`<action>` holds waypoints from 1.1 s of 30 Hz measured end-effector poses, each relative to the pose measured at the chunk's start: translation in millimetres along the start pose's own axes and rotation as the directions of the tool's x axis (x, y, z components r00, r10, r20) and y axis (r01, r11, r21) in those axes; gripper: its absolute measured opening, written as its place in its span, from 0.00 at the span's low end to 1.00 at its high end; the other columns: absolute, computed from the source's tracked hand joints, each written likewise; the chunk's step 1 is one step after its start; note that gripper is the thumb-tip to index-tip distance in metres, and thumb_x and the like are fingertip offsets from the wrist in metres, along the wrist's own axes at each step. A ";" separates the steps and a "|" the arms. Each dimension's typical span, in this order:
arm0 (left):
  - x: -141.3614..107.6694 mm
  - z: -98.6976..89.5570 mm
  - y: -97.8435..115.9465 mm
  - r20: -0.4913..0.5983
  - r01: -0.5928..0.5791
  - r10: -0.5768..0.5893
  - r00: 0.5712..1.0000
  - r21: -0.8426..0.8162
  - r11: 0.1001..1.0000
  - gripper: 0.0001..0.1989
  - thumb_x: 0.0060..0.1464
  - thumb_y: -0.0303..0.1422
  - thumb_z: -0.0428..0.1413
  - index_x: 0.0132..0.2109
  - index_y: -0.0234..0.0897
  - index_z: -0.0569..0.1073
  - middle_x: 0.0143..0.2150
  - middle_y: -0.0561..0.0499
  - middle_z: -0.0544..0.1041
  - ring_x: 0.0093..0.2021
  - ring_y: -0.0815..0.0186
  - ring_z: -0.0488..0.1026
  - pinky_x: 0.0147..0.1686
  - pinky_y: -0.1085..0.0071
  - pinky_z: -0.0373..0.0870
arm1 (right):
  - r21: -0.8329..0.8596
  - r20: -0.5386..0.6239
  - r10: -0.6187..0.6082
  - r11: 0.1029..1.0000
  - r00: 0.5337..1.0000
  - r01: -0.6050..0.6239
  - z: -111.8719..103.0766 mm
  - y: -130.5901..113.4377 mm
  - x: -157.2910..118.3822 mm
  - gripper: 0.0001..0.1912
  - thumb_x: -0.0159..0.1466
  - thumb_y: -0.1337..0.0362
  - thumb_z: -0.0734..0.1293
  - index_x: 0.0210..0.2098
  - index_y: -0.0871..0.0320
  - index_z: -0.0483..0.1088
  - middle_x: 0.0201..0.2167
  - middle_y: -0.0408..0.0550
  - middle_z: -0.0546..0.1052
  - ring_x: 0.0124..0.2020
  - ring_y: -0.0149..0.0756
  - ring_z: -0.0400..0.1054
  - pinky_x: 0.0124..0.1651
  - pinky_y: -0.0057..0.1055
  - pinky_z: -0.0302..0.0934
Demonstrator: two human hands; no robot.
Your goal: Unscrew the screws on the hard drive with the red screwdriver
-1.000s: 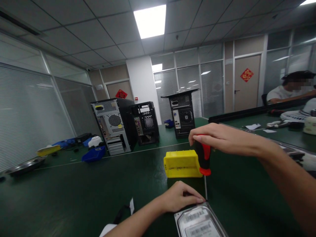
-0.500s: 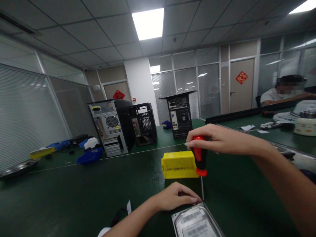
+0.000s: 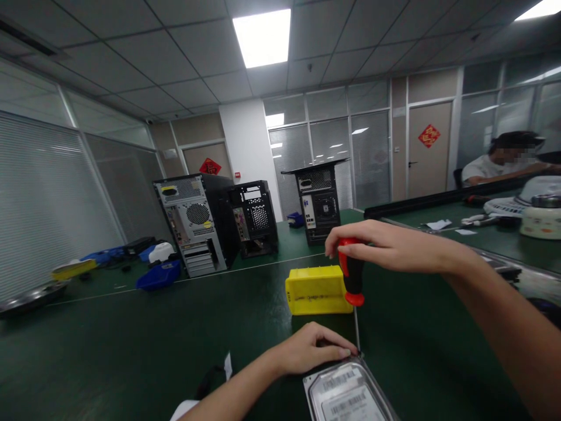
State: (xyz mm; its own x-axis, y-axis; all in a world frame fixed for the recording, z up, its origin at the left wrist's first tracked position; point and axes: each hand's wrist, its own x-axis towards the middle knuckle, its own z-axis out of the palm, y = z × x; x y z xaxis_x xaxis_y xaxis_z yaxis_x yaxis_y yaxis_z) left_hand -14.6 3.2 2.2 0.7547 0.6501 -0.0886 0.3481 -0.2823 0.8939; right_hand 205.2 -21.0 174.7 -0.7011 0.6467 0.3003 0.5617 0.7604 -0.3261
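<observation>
While right hand (image 3: 388,248) has its grip wrapped round screwdriver (image 3: 353,278), left hand (image 3: 307,351) rests by far edge of hard drive (image 3: 344,389); can't tell if pinching. Drive's on worktop (image 3: 131,339).

Bare left hand (image 3: 309,349), longish thumbnail (image 3: 344,353), bare right hand (image 3: 385,245), bare forearms (image 3: 245,383)

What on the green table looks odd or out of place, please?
The flat black panel on top of the rightmost black computer tower: it overhangs both sides, so it looks loose rather than fitted. I see nothing spilled.
</observation>
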 end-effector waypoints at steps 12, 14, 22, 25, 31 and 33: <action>1.1 4.6 2.8 -0.025 -0.026 0.027 0.999 0.017 1.000 0.14 0.62 0.35 0.57 0.52 0.36 0.80 0.49 0.46 0.82 0.50 0.60 0.77 0.51 0.68 0.70 | -0.127 -0.057 0.032 0.991 0.998 -0.040 2.6 6.0 6.1 0.22 0.67 0.44 0.60 0.33 0.56 0.72 0.29 0.45 0.75 0.29 0.37 0.69 0.30 0.32 0.57; 1.3 4.6 2.1 -0.025 -0.023 0.024 0.999 0.020 1.000 0.14 0.62 0.35 0.57 0.52 0.37 0.80 0.50 0.47 0.82 0.50 0.60 0.78 0.51 0.68 0.70 | -0.157 -0.069 0.049 0.986 0.996 -0.059 3.3 8.2 6.7 0.23 0.67 0.44 0.60 0.31 0.56 0.71 0.27 0.45 0.74 0.28 0.37 0.68 0.29 0.32 0.55; 0.6 3.2 2.4 -0.007 -0.032 0.032 0.999 0.024 0.999 0.15 0.62 0.35 0.56 0.53 0.35 0.79 0.50 0.44 0.81 0.50 0.60 0.77 0.50 0.67 0.70 | -0.192 -0.056 0.085 0.977 0.995 -0.094 0.3 2.4 -0.4 0.14 0.67 0.54 0.59 0.38 0.56 0.70 0.32 0.47 0.75 0.32 0.39 0.69 0.32 0.32 0.56; 0.4 3.5 4.1 -0.003 -0.034 0.034 0.999 0.021 0.999 0.15 0.62 0.34 0.56 0.53 0.35 0.79 0.50 0.45 0.82 0.49 0.60 0.77 0.50 0.68 0.70 | -0.189 -0.041 0.085 0.978 0.996 -0.091 -0.9 -0.3 -2.2 0.15 0.68 0.54 0.57 0.41 0.56 0.70 0.34 0.48 0.76 0.33 0.40 0.70 0.33 0.33 0.57; 2.0 4.1 2.0 -0.013 -0.045 0.046 0.999 0.027 0.999 0.16 0.61 0.35 0.57 0.52 0.33 0.79 0.49 0.42 0.82 0.47 0.60 0.78 0.47 0.69 0.71 | -0.209 -0.072 0.087 0.973 0.994 -0.101 2.2 0.4 4.9 0.22 0.67 0.45 0.58 0.32 0.56 0.70 0.26 0.45 0.73 0.28 0.38 0.67 0.30 0.33 0.54; 2.2 4.2 1.0 -0.012 -0.046 0.046 0.999 0.027 0.999 0.16 0.61 0.35 0.57 0.52 0.31 0.79 0.49 0.41 0.82 0.46 0.59 0.78 0.46 0.69 0.71 | -0.212 -0.086 0.095 0.971 0.992 -0.111 3.6 1.5 6.9 0.23 0.66 0.44 0.59 0.31 0.56 0.69 0.25 0.44 0.72 0.27 0.37 0.66 0.29 0.33 0.53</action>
State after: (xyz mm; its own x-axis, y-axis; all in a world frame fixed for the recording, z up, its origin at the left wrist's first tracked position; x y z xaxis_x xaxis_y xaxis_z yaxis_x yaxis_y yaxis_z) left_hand -10.3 1.4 1.0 0.7632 0.6449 -0.0418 0.3279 -0.3307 0.8850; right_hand 199.7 -15.6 173.0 -0.6042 0.7185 0.3445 0.7165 0.6791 -0.1597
